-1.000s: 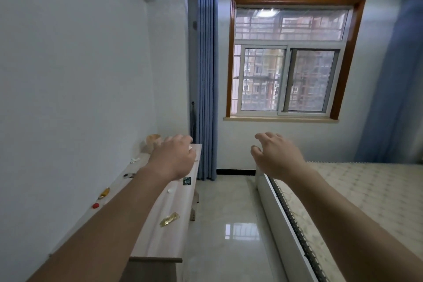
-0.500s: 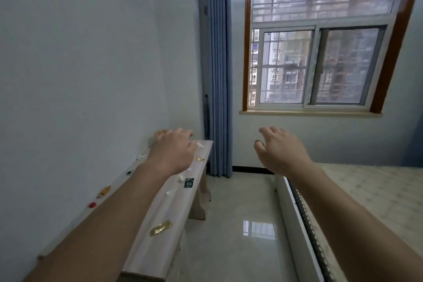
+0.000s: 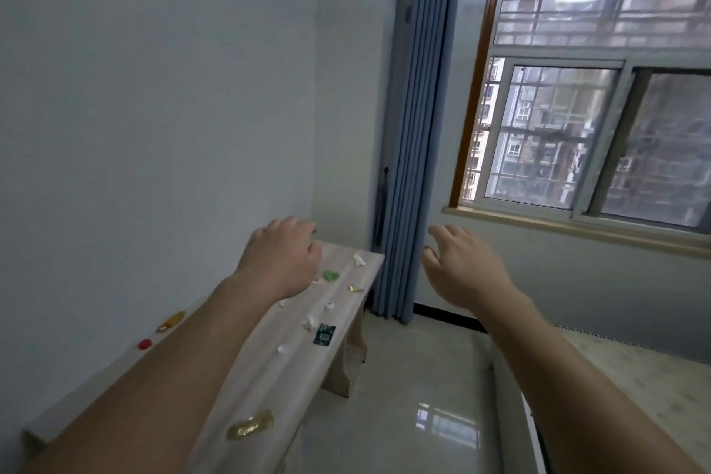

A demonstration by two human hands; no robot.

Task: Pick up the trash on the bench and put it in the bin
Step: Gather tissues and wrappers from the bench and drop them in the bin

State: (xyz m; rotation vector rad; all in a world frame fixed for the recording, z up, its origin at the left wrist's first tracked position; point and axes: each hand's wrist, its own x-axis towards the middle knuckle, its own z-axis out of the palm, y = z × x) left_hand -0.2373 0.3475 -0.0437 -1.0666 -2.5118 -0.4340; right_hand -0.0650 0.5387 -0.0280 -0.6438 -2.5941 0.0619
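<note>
Both hands: left hand (image 3: 279, 262) and right hand (image 3: 461, 265) empty, fingers loosely curled.
Risk: left forearm (image 3: 173, 377) sweeping small trash (image 3: 250, 425) beside it off the tabletop (image 3: 269, 369).
Bin: unseen.

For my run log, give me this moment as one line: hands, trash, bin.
left hand: open, above bench | right hand: open, empty, over floor | trash: scattered on bench | bin: not in view

You have one view, from the head camera: it sits at the near end of the bench (image 3: 277, 389), close above it, and faces along its length toward the curtain (image 3: 417, 127) and the window (image 3: 558, 135).
</note>
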